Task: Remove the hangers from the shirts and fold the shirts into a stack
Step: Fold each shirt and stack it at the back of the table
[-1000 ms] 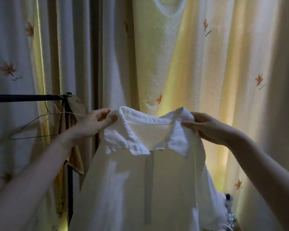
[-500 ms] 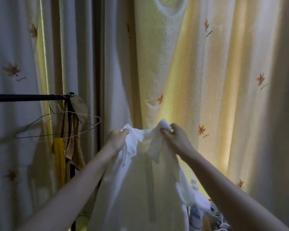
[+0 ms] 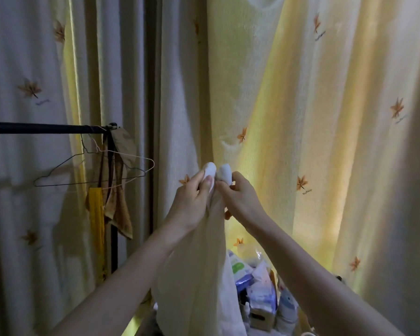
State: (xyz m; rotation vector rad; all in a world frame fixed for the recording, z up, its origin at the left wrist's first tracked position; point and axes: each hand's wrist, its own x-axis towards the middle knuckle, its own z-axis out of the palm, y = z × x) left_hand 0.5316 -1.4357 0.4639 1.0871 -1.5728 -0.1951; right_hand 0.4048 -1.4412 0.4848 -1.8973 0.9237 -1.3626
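A white collared shirt (image 3: 199, 275) hangs folded lengthwise in front of me, off its hanger. My left hand (image 3: 192, 202) pinches one shoulder of it at the top. My right hand (image 3: 240, 200) pinches the other shoulder, and the two hands touch side by side. Small white tips of cloth stick up above my fingers. Two empty wire hangers (image 3: 92, 170) dangle from the black clothes rail (image 3: 46, 129) at the left.
Brown and yellow cloths (image 3: 117, 202) hang on the rail's upright post. A pale knit garment (image 3: 240, 81) hangs high against the leaf-print curtains (image 3: 337, 141). Bottles, packets and boxes (image 3: 260, 294) crowd the surface below right.
My hands have come together from wide apart, bringing the shirt's shoulders against each other. The spread shirt now hangs as a narrow folded strip, slightly lower.
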